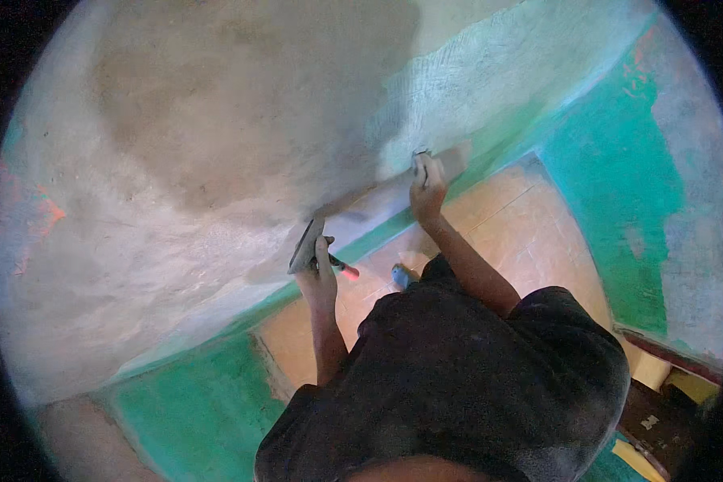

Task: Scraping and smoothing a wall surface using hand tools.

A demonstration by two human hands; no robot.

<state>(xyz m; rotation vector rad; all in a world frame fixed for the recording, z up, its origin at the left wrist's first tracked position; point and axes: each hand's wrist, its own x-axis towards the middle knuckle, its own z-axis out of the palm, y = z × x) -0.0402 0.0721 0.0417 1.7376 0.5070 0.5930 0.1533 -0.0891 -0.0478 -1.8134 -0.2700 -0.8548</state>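
My left hand [317, 273] is closed on a grey flat-bladed tool [304, 243] with dark parts, held at the lower part of the plastered wall [217, 112]; a red-tipped handle [349, 271] sticks out beside it to the right. My right hand [426, 185] grips a wide trowel [454, 161], its blade on or very near the wall's surface, to the upper right of my left hand. The plaster has a darker patch above both hands and a paler, streaked area to the right.
A green painted band [377, 235] runs along the wall's foot, above a tan tiled floor [506, 217]. Green-and-pale walls [635, 209] stand at both sides. A blue shoe [403, 275] shows below me. A dark brown wooden piece [655, 426] lies at lower right.
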